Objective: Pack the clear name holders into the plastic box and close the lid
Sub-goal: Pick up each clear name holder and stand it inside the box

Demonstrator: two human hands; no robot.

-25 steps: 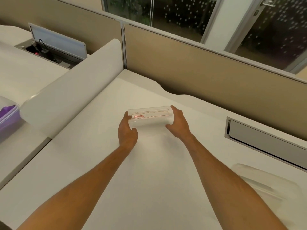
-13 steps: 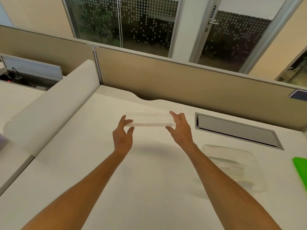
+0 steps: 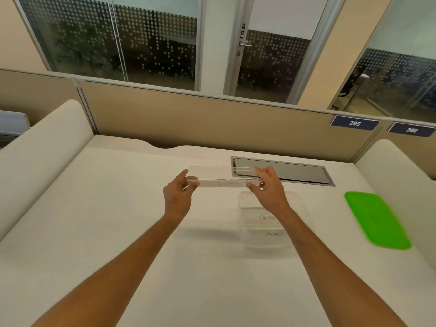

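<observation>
A clear name holder (image 3: 221,178) hangs level above the white desk, held at both ends. My left hand (image 3: 179,197) grips its left end and my right hand (image 3: 266,187) grips its right end. Just below and right of the holder stands the clear plastic box (image 3: 299,208), open, with name holders (image 3: 266,223) lying inside that show handwritten labels. My right forearm covers part of the box. The green lid (image 3: 377,223) lies flat on the desk to the right of the box.
A grey cable hatch (image 3: 302,173) is set in the desk behind the box. Beige partition walls (image 3: 212,123) run along the back, with number plates 385 (image 3: 354,123) and 386 (image 3: 411,130). Rounded white dividers (image 3: 42,161) flank the desk on both sides.
Both hands have lifted the name holder off the desk and carried it to the right, toward the box. My view has swung right, which brings the box and green lid into sight.
</observation>
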